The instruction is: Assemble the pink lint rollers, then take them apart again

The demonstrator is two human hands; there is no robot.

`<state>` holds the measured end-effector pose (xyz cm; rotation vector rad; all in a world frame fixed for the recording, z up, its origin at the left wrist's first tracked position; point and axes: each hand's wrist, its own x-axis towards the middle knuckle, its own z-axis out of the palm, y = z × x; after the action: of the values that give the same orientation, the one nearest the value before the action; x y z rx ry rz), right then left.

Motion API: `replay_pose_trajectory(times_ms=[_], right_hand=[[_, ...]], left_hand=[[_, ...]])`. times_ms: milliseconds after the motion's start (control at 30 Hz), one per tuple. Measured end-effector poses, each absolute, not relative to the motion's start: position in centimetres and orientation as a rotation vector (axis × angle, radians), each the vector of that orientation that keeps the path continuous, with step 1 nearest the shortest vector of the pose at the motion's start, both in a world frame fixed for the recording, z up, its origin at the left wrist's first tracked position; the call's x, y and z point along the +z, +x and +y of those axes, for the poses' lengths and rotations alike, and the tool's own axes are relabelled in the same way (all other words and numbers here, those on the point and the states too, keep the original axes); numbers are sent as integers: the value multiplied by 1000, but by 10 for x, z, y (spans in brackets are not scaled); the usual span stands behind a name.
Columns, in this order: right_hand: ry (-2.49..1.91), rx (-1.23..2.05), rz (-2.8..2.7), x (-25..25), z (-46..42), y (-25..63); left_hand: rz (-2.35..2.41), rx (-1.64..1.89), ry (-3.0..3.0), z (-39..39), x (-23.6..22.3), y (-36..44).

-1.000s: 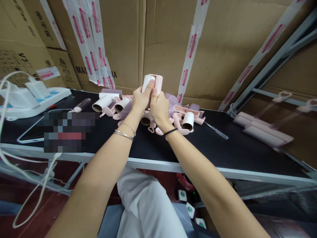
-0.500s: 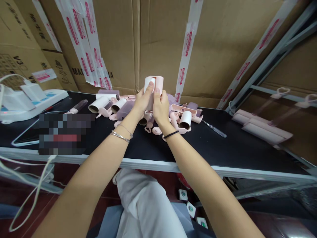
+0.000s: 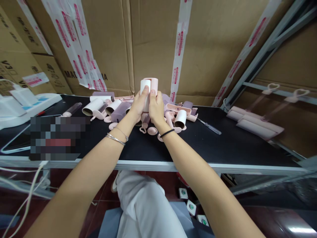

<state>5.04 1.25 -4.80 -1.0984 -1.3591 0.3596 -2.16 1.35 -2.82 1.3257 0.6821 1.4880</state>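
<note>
Above the black tabletop, my two hands are pressed together around a lint roller held upright. Its white sticky roll (image 3: 145, 84) is on the left and its curved pink cover (image 3: 155, 84) on the right, side by side. My left hand (image 3: 138, 105) is closed on the roll with the thumb flat along it. My right hand (image 3: 157, 107) grips the cover, thumb pointing up. The lower part of the roller is hidden by my hands. Just behind and below lie loose lint roller parts: white rolls (image 3: 180, 118), purple covers (image 3: 120, 111) and pink round caps (image 3: 152, 131).
A clear-handled screwdriver (image 3: 210, 127) lies right of the parts. Lint rollers with heart-ended handles (image 3: 260, 128) hang or rest at the shelf's right end. A power strip (image 3: 29, 107) with plugs and a tablet-like device (image 3: 16, 142) are at left. Cardboard boxes (image 3: 153, 43) wall the back.
The whole view has shifted slightly, so things appear further left. Both hands keep the same grip on the lint roller, with no clear change between roll and cover.
</note>
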Motion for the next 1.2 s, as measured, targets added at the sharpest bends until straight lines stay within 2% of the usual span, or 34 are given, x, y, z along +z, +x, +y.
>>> replay_pose_trajectory(times_ms=[167, 367, 500, 667, 1200], right_hand=[[-1106, 203, -1405, -31, 19, 62], [-1157, -147, -1549, 20, 11, 141], [-1301, -384, -1492, 1, 2, 193], [-1380, -327, -1441, -36, 5, 211], [-1417, -290, -1611, -32, -1, 197]], left_hand=[[708, 1564, 1228, 22, -32, -24], [758, 1512, 1115, 25, -34, -24], [729, 1499, 1023, 17, -30, -20], [758, 1572, 956, 14, -29, -20], [805, 1635, 988, 20, -32, -21]])
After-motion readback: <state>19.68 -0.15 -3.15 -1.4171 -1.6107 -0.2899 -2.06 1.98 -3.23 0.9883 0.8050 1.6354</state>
